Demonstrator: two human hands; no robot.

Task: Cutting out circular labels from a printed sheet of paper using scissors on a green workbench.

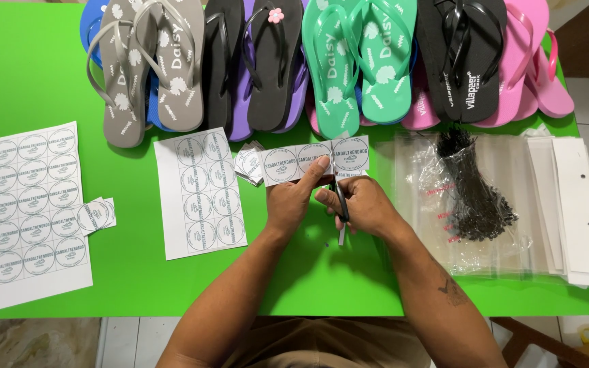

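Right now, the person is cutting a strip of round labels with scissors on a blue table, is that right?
Not quite: the head view shows a green table, not blue. The left hand holds the label strip while the right hand works the scissors.

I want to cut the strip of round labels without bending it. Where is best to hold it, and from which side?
Probably hold the strip of round labels at its lower edge, from the near side, left of the scissors, as the left hand does. It is thin and flat, so a pinch beside the cut line should keep it stiff.

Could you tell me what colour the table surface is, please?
Bright green table, seen in the head view.
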